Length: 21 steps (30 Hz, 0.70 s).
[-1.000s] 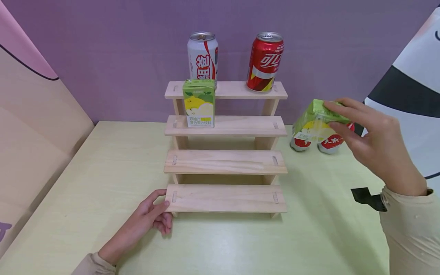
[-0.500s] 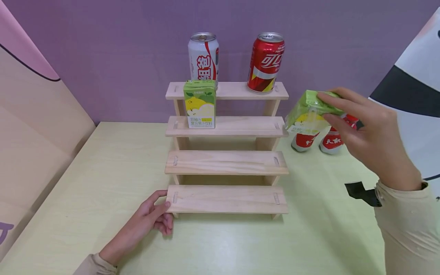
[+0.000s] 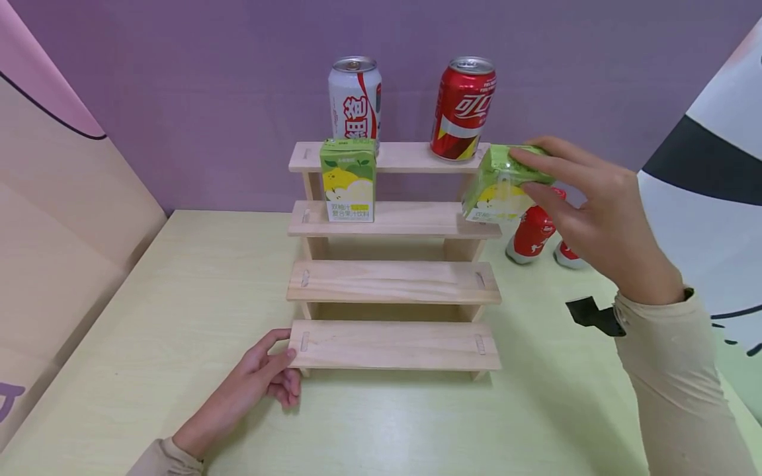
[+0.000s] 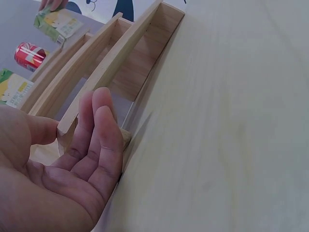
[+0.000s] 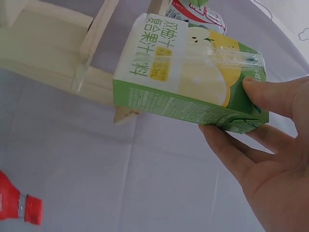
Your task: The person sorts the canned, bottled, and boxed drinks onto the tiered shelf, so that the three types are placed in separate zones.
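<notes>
A four-tier wooden step rack (image 3: 393, 344) stands on the table. My left hand (image 3: 253, 373) grips the left end of its lowest shelf; in the left wrist view the thumb (image 4: 44, 131) presses the board's end and the fingers curl beneath. My right hand (image 3: 601, 205) holds a green and yellow juice box (image 3: 497, 198) by its upper end, thumb on one face and fingers opposite. Tilted, the box overlaps the right end of the second shelf from the top in the head view. A matching juice box (image 3: 348, 185) stands upright at that shelf's left.
On the top shelf are a white can (image 3: 352, 99) at left, partly behind the standing juice box, and a red cola can (image 3: 464, 112) at right. Two red bottles stand right of the rack, one nearer (image 3: 532, 237), the other (image 3: 570, 256) mostly hidden by my right hand. A purple backdrop (image 3: 238, 106) rises behind.
My right hand has carried the juice box left and slightly up, from above the bottles to the rack's right end. The left hand has stayed on the lowest shelf.
</notes>
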{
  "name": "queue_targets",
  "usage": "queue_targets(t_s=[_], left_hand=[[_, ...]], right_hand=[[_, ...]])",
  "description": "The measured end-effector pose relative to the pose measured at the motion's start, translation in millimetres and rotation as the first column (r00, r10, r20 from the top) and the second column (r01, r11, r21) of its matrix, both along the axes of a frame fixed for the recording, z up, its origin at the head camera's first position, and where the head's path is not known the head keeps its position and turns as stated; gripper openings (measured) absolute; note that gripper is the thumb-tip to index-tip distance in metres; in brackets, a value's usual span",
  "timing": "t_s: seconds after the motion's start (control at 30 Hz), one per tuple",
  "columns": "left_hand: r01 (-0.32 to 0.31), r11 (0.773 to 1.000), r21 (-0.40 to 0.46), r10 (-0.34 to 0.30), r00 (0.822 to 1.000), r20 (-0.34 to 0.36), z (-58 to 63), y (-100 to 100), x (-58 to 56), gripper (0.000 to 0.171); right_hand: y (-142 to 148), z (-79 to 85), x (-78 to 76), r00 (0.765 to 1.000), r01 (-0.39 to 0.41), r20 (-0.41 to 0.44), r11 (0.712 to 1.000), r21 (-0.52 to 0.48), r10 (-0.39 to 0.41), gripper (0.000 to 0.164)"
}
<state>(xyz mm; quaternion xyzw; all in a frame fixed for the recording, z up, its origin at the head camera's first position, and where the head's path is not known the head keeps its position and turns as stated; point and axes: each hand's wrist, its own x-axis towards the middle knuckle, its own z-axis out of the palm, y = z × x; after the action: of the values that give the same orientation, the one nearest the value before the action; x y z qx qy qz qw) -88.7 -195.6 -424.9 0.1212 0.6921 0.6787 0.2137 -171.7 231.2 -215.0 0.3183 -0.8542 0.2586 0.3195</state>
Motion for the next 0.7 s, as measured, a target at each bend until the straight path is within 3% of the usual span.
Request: queue_targets(t_s=[0.27,0.7], left_hand=[[0.009,1.000,0.016,-0.009,1.000,-0.003,-1.0,-0.9,0.9,0.042],[0.015,1.000,0.022,-0.015,1.000,-0.011,-1.5,-0.6,0.4,0.043]], right_hand=[[-11.8,-7.4,-9.9,0.999,-0.002,0.039,0.999,-0.036,0.004,0.055],[-30.0,-12.6,-26.7,0.999,-0.022,0.027,0.996,-0.087,0.024,0.045]])
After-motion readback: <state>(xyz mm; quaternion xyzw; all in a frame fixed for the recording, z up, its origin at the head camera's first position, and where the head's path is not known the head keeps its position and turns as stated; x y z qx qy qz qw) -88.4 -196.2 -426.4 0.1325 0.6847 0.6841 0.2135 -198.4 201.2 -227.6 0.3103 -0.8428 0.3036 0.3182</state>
